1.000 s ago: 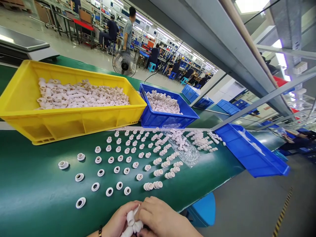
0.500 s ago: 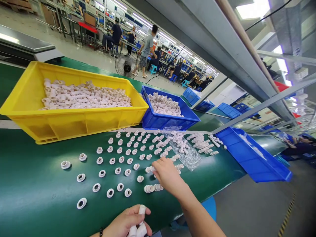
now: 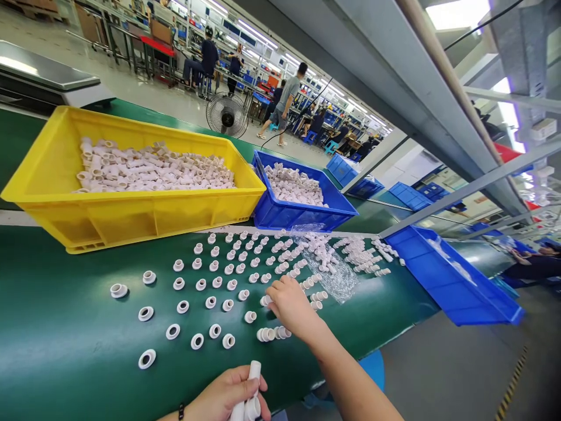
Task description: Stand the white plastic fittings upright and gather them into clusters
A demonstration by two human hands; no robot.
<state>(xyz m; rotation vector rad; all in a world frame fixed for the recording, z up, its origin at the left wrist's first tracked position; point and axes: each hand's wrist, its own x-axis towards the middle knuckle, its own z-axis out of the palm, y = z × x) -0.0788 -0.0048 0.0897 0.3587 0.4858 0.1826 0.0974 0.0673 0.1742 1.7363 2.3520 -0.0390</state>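
A: What does the left hand (image 3: 236, 390) have?

B: It is wrapped around white pipe fittings (image 3: 255, 371), thumb laid across them, one tube poking up past the fingers. A dark bracelet (image 3: 181, 411) circles that wrist.

A: And the right hand (image 3: 291, 303)?

B: It reaches out ahead of the left one and to its right, palm down, fingertips drawn narrow over a white coupling (image 3: 265, 300). Whether they pinch it or only touch it, I cannot tell (the fingers cover most of it).

A: What lies around them?

B: Just nearer than the right hand is a short row of couplings (image 3: 274, 334). Left of that hand, flanged pieces (image 3: 197, 341) stand spread over the green table (image 3: 87, 374). Beyond it and rightward lies a clear plastic bag (image 3: 340, 285) with fittings heaped on it.

A: Farther off?

B: Past both hands, a yellow bin (image 3: 149, 213) and a smaller blue bin (image 3: 302, 215) hold many more white fittings
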